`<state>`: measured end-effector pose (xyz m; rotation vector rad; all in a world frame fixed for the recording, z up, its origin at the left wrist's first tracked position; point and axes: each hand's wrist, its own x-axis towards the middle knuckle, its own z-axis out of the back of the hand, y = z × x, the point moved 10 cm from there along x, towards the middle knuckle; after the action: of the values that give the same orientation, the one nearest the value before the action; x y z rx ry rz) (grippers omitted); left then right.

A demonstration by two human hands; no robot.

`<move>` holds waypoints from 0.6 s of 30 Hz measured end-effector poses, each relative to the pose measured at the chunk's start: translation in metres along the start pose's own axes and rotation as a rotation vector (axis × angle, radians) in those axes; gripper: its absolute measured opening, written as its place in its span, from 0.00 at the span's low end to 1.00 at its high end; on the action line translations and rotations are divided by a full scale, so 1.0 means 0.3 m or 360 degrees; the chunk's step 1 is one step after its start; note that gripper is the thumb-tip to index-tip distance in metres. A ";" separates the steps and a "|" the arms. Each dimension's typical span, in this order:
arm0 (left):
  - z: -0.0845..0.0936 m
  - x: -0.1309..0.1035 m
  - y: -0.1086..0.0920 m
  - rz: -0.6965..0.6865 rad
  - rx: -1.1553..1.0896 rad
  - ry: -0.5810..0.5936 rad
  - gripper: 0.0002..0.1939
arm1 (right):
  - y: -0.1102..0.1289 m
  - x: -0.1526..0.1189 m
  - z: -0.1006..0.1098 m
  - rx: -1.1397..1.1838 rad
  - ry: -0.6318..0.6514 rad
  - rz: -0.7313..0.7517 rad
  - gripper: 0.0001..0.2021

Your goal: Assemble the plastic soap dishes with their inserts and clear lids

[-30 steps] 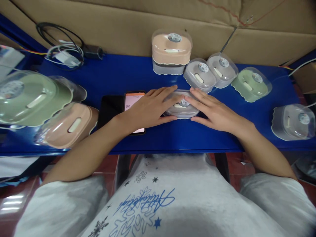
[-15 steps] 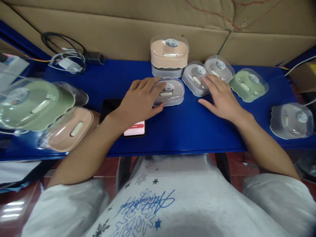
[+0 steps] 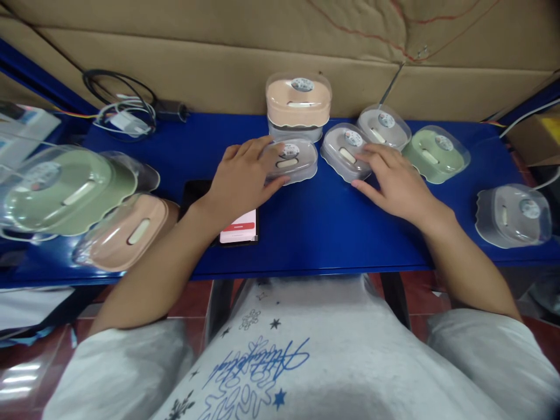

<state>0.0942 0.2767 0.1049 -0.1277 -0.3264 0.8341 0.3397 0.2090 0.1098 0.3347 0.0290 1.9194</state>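
On the blue table, my left hand (image 3: 245,178) is wrapped round the left end of a clear-lidded grey box (image 3: 301,160), fingers over its lid and thumb at the front edge. My right hand (image 3: 394,181) grips the right side of a second grey box (image 3: 343,153), which sits at a slant, its thumb by the near corner. Behind my left hand's box stands a peach box (image 3: 300,108) on top of a grey one. A third grey box (image 3: 382,123) and a green box (image 3: 433,153) are behind my right hand.
At the left lie a large green box (image 3: 56,192) and a peach box (image 3: 126,233). A phone (image 3: 238,228) is partly under my left forearm. Coiled cables (image 3: 131,119) lie at the back left. Another grey box (image 3: 516,214) is at the far right. Cardboard (image 3: 210,70) lines the back.
My left hand and its grey box have shifted slightly left. My right thumb has come against the slanted grey box, which sits slightly nearer me. The camera view has shifted a little.
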 end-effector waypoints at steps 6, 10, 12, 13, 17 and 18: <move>-0.009 0.015 0.026 0.0086 0.0062 0.0013 0.32 | -0.004 -0.009 0.000 0.0038 0.0037 0.0032 0.34; -0.013 0.018 0.028 0.0112 0.0069 0.0046 0.31 | 0.001 -0.021 -0.024 0.0071 0.0140 0.0102 0.39; -0.010 0.019 0.025 0.0090 0.0047 0.0007 0.31 | 0.001 -0.021 -0.034 0.0076 0.0156 0.0112 0.40; -0.007 0.019 0.021 0.0068 0.0037 -0.0019 0.30 | 0.000 -0.020 -0.036 0.0077 0.0161 0.0116 0.40; 0.003 0.021 0.025 0.0098 0.0113 -0.0066 0.28 | -0.025 -0.031 0.016 0.0025 0.0158 0.0086 0.39; 0.004 0.021 0.030 0.0129 0.0140 -0.0053 0.28 | -0.042 -0.044 0.048 -0.0024 0.0126 0.0044 0.39</move>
<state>0.0915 0.2875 0.1053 -0.0455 -0.3167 0.9300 0.3590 0.1994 0.1186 0.2501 0.0621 1.9588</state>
